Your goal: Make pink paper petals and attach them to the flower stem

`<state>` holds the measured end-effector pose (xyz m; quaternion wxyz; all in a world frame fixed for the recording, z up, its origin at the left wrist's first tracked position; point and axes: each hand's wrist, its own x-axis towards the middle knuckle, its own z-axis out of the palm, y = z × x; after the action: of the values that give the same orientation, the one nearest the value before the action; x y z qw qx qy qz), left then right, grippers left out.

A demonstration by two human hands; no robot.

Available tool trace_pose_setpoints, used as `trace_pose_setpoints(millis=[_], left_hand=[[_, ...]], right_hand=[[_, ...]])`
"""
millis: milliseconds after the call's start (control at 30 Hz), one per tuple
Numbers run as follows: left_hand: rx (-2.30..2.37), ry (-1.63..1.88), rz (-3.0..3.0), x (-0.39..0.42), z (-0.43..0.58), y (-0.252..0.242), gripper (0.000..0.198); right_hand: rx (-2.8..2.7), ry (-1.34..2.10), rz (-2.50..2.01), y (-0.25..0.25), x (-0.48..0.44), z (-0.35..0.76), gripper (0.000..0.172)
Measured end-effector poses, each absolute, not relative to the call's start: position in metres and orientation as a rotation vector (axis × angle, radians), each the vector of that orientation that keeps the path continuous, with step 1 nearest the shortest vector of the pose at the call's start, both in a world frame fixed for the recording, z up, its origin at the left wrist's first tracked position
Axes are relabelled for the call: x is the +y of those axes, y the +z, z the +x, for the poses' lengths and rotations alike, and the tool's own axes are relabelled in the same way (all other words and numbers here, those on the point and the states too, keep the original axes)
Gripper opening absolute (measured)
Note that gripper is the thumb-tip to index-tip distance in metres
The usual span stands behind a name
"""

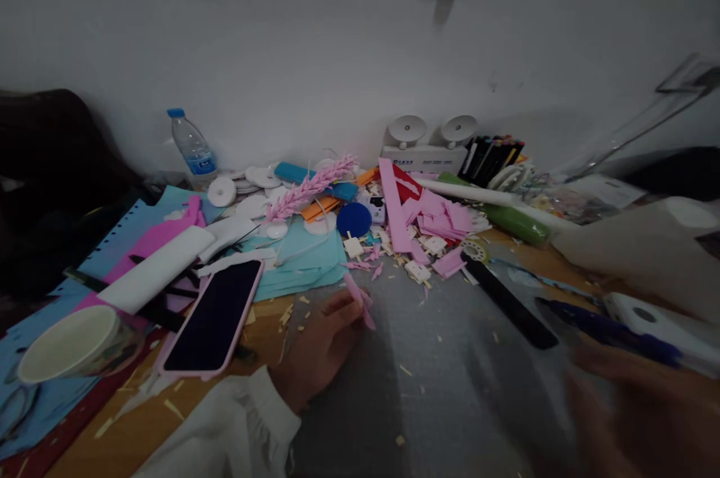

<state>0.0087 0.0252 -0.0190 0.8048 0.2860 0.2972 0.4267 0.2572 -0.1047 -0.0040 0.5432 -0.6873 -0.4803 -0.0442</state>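
My left hand point(326, 335) is closed in a pinch on a small folded piece of pink paper point(360, 302), above the grey mat point(427, 388). My right hand point(646, 410) is at the lower right, smeared by motion, so its fingers are unclear. Near it lie a dark blue pen-like tool point(613, 329) and a white device point(652, 320). Beyond my left hand are small pink twisted pieces point(368, 257), a long pink paper strip point(394, 208) and a pile of pink paper pieces point(444, 215). A pink braided stalk point(312, 189) rests on the clutter behind.
Left of my left hand lie a pink-cased phone point(214, 319), a paper cup point(70, 343) and teal sheets point(304, 257). A water bottle point(192, 144) stands by the wall. A black cutter-like tool point(509, 302) lies on the mat's right, and markers point(495, 159) stand behind.
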Motion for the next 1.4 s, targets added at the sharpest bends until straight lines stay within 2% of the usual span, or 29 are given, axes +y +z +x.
trace_pose_setpoints(millis=[100,133,233,300,567,933,1133,1400], left_hand=[[0.650,0.926,0.613,0.024,0.009,-0.015,0.016],[0.647,0.933,0.615,0.024,0.009,-0.014,0.015],[0.635,0.945,0.615,0.025,0.011,-0.014,0.013],[0.630,0.948,0.620,0.025,0.013,-0.016,0.015],[0.699,0.945,0.557,0.016,0.018,-0.016,0.014],[0.688,0.844,0.486,0.011,0.018,-0.015,0.036],[0.582,0.782,0.678,0.012,0.014,-0.012,0.014],[0.553,0.817,1.027,0.017,0.005,-0.008,0.021]], right_hand=[[-1.372,0.499,-1.392,-0.007,-0.062,0.213,0.014],[-1.386,0.715,-1.319,-0.008,-0.047,0.198,0.014],[-1.304,1.168,-1.067,-0.011,-0.011,0.166,0.020],[-1.208,1.340,-0.957,-0.015,0.001,0.156,0.024],[-0.983,1.524,-0.891,-0.020,-0.010,0.156,0.017],[-0.696,1.703,-0.842,-0.021,-0.015,0.154,0.016],[-0.526,1.912,-0.782,-0.016,-0.016,0.155,0.021],[-0.329,2.298,-0.608,-0.014,-0.015,0.166,0.017]])
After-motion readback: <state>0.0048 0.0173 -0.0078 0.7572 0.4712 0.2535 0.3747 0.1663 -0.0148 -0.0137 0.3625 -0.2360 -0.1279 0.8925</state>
